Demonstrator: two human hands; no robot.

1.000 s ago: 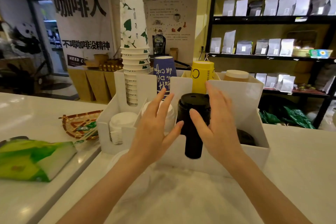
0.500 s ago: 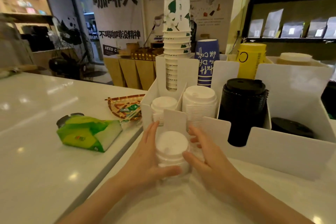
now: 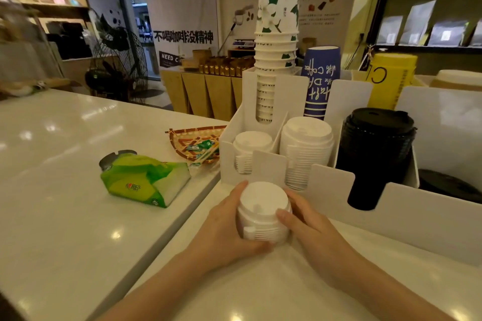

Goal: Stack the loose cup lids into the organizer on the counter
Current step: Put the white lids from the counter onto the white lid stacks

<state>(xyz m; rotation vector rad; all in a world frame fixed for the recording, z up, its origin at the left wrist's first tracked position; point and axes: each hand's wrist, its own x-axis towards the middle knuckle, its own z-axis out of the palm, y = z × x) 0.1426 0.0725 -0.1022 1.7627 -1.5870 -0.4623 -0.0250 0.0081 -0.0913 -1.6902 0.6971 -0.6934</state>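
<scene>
Now I'm cupping a short stack of white cup lids (image 3: 263, 212) between both palms, my left hand (image 3: 229, 227) wrapping its left side and my right hand (image 3: 313, 227) pressing its right, thumb on the rim. The stack is sitting on the white worktop (image 3: 260, 281), just before the white organizer's (image 3: 268, 164) front left corner

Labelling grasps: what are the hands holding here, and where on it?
A short stack of white lids, clasped by its sides between left hand and right hand, in front of the organizer.
</scene>
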